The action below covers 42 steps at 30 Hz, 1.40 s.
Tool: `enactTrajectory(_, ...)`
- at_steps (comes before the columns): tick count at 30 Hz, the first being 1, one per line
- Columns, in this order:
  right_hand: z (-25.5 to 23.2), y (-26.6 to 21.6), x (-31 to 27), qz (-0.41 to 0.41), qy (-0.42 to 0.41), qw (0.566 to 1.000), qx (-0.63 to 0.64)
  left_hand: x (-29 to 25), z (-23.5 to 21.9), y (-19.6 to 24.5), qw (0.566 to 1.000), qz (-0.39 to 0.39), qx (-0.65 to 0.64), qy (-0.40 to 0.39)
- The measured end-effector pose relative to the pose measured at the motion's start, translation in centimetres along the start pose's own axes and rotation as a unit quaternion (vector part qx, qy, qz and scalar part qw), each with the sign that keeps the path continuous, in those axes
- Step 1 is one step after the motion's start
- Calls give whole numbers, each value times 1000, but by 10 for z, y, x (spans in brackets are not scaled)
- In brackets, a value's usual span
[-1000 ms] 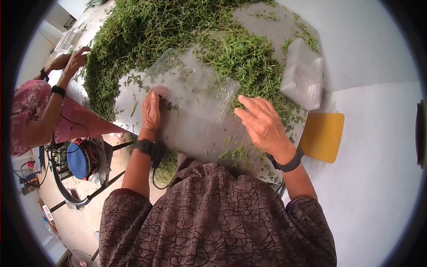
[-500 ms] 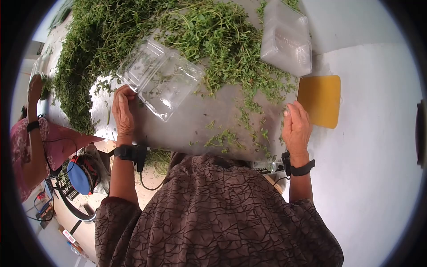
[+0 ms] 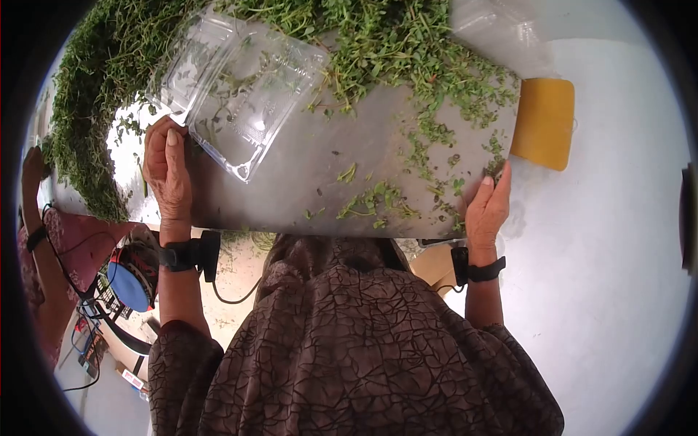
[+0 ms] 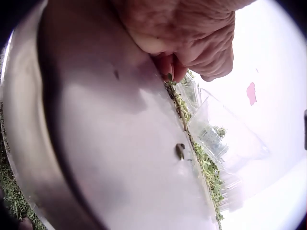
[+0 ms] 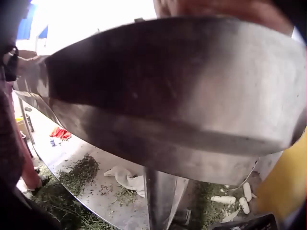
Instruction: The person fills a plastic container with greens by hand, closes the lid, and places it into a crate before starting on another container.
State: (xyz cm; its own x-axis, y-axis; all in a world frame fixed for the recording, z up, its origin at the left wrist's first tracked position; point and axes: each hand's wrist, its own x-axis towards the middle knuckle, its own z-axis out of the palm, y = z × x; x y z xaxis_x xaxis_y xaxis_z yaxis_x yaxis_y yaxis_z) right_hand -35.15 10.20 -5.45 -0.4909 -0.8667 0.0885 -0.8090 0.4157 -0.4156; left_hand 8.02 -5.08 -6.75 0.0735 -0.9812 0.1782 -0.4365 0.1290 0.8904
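The left hand (image 3: 169,171) has its fingers curled at the near corner of a clear, lidded plastic container (image 3: 251,109), which lies unfolded on the metal table (image 3: 283,196). Its fingertips are partly hidden there; in the left wrist view the hand (image 4: 192,38) hovers over the tabletop with a clear container beyond. At the table's right edge, the right hand (image 3: 488,211) rests with fingers fairly straight and nothing seen in them. The right wrist view catches only part of that hand (image 5: 225,9) above the metal rim (image 5: 192,96).
Leafy green stems (image 3: 392,43) pile along the far and left side; scraps (image 3: 378,203) lie nearer. Clear containers (image 3: 502,25) stand at the back right, beside a yellow panel (image 3: 544,123). Another person's arm (image 3: 36,225) is at far left. A lower shelf (image 5: 105,191) holds more greens.
My view has shifted. The left hand has drawn the container leftward across the table, and it has turned. The right hand has moved from near the container to the table's right edge.
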Motion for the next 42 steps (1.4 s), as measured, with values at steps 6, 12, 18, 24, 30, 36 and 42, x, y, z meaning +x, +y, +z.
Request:
enactTrajectory(6, -1, 2, -2, 36, 28, 997, 64, 0, 0, 4, 1000, -8, -3, -1)
enactTrajectory(12, -2, -5, -2, 46, 29, 997, 46, -3, -2, 8, 999, -36, -2, -6)
enactTrajectory(18, -2, -4, -3, 24, 35, 998, 44, -3, 3, 16, 1000, -16, -3, 12)
enactTrajectory(24, -2, -6, -4, 42, 39, 995, 82, -4, 2, 15, 998, 11, 53, -8)
enactTrajectory(30, -6, -6, -7, 52, 21, 995, 86, -4, -1, 10, 999, 3, 32, -7)
enactTrajectory(36, -4, 0, -7, -8, 59, 995, 74, -2, 1, 12, 999, -3, -44, -27)
enactTrajectory(42, -2, 5, -6, 18, 42, 996, 71, 0, 6, 7, 998, 28, -48, 0)
